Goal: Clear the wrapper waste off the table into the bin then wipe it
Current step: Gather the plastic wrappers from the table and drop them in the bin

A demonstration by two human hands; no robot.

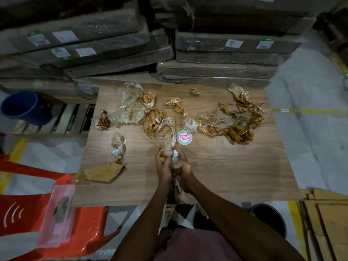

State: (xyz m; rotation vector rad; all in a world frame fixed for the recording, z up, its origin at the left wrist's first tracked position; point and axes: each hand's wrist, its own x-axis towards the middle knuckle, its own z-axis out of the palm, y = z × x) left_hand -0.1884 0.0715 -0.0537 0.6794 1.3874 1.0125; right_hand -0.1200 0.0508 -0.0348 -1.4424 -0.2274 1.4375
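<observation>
Both hands are bunched together near the middle of the table [207,172], a bit toward the near edge. The left hand [163,166] and right hand [183,167] are each clenched around the same clear wrapper [165,136], squeezing its lower end into a wad while the rest trails out toward the far edge. My guess is they're balling it up so it goes into the bin as one lump instead of flapping around.

Loads of waste left though. A big tangle of brown tape [239,121] sits toward the far right corner, and more clear film [128,110] mixed with orange scraps lies toward the far left. A small crumpled wad [118,146] sits near the left edge, with a flat brown paper piece [99,174] hanging over that edge. There's also a round sticker [184,137] just beside the wrapper being held.

Bin-wise there's a black one [271,219] on the floor off the near right corner and a blue bucket [24,107] off the far left. Can't tell which is meant, but the black one is way closer to the hands.

A red chair [56,219] is jammed against the near left corner with a plastic sleeve on it, and wrapped boxes [226,51] are stacked along the far edge. No cloth in sight, so wiping looks a long way off.
</observation>
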